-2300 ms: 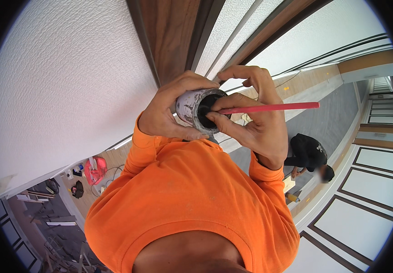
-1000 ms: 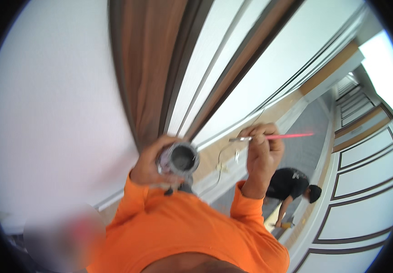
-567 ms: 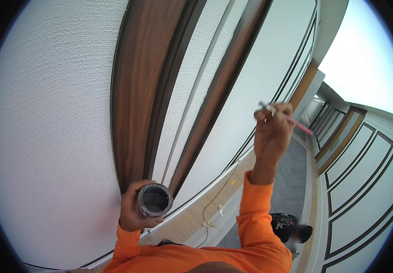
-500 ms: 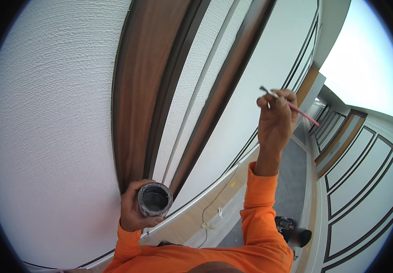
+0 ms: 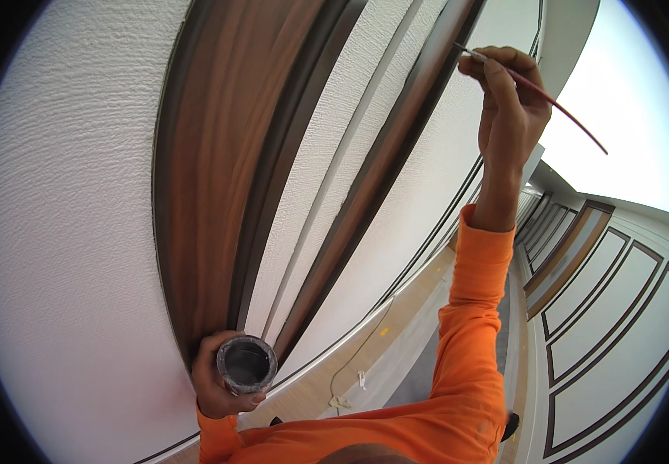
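Note:
Raised at the upper right, my right hand (image 5: 511, 104) pinches a thin paintbrush (image 5: 557, 107) with a dark red handle. Its small dark tip points left, close to the edge of a brown wooden trim strip (image 5: 384, 166); I cannot tell whether it touches. Low and to the left, my left hand (image 5: 214, 380) is wrapped around a small round pot (image 5: 248, 363) whose rim is smeared with grey. Dark grey paint or a similar liquid lies inside the pot. The pot is held upright beside the lower end of a wide brown wood panel (image 5: 222, 155).
White textured wall (image 5: 79, 193) flanks the wood panel. Below, a cable (image 5: 334, 379) runs over the light wood floor beside a pale covering sheet. Across the corridor stands a white wall with dark-framed panels (image 5: 593, 309). A bright opening or window (image 5: 621, 100) is at the upper right.
My right hand has risen and moved right with the paintbrush, its tip now near the trim strip. My left hand with the pot has shifted slightly left and down.

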`<state>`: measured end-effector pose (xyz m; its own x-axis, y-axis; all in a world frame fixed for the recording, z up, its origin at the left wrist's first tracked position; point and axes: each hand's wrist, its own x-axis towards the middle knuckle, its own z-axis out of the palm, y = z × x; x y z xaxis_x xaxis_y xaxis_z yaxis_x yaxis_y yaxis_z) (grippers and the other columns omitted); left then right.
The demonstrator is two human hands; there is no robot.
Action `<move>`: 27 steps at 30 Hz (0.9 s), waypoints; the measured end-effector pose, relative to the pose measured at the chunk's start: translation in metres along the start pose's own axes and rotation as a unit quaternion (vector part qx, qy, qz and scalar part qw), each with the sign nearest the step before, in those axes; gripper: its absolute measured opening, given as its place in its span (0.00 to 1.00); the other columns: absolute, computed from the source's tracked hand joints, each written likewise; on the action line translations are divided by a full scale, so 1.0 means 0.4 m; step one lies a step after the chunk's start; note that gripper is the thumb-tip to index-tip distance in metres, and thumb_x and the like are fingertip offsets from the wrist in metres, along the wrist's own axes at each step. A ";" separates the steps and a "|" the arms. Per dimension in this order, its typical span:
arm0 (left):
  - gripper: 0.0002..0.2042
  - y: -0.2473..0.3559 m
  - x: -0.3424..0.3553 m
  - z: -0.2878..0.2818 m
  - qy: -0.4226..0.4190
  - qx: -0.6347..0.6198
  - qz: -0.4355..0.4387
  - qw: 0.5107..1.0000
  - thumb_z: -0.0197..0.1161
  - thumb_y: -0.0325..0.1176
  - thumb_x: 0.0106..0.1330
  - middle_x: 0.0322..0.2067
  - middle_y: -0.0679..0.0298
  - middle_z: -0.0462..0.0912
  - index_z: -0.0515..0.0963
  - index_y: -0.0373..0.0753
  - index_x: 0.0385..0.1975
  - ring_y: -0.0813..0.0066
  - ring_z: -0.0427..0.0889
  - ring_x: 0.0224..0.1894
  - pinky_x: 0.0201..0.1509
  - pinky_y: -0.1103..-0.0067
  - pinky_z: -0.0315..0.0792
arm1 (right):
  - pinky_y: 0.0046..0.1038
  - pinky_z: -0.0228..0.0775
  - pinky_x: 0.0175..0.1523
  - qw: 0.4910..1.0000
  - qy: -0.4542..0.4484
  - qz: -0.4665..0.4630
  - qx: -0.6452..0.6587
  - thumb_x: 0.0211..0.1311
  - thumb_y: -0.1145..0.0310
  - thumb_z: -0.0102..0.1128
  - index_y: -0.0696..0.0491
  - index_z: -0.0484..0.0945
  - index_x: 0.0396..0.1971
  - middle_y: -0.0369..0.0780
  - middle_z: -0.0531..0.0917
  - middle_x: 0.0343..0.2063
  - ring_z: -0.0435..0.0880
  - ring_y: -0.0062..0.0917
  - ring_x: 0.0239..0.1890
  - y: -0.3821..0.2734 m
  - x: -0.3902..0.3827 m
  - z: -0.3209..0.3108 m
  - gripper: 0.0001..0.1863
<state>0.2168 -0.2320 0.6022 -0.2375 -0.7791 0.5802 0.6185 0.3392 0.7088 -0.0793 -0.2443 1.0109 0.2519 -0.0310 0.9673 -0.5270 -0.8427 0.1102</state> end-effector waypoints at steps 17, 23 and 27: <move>0.50 -0.009 -0.004 0.003 0.019 -0.032 -0.033 0.999 0.91 0.44 0.32 0.44 0.56 0.80 0.71 0.28 0.56 0.68 0.84 0.45 0.52 0.74 0.80 | 0.37 0.85 0.52 0.990 0.008 0.019 0.140 0.72 0.73 0.60 0.55 0.80 0.43 0.40 0.86 0.36 0.89 0.28 0.41 0.092 0.096 -0.024 0.05; 0.49 -0.001 0.001 0.001 0.014 -0.026 -0.039 0.999 0.91 0.44 0.33 0.44 0.56 0.80 0.71 0.27 0.56 0.68 0.84 0.45 0.52 0.74 0.80 | 0.50 0.82 0.60 0.992 -0.004 -0.011 0.124 0.73 0.75 0.55 0.62 0.80 0.47 0.46 0.86 0.40 0.88 0.37 0.49 0.152 0.118 -0.082 0.09; 0.49 -0.003 -0.002 0.000 0.013 -0.015 -0.038 0.999 0.91 0.45 0.33 0.45 0.56 0.80 0.71 0.28 0.56 0.69 0.84 0.46 0.53 0.75 0.80 | 0.53 0.81 0.61 0.993 0.005 -0.005 0.114 0.73 0.75 0.54 0.61 0.80 0.46 0.46 0.85 0.40 0.88 0.36 0.49 0.144 0.118 -0.075 0.09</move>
<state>0.2162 -0.2316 0.6010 -0.2654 -0.8149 0.5153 0.6220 0.2636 0.7373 -0.1221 -0.2782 1.0698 0.2475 -0.0169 0.9687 -0.3256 -0.9432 0.0667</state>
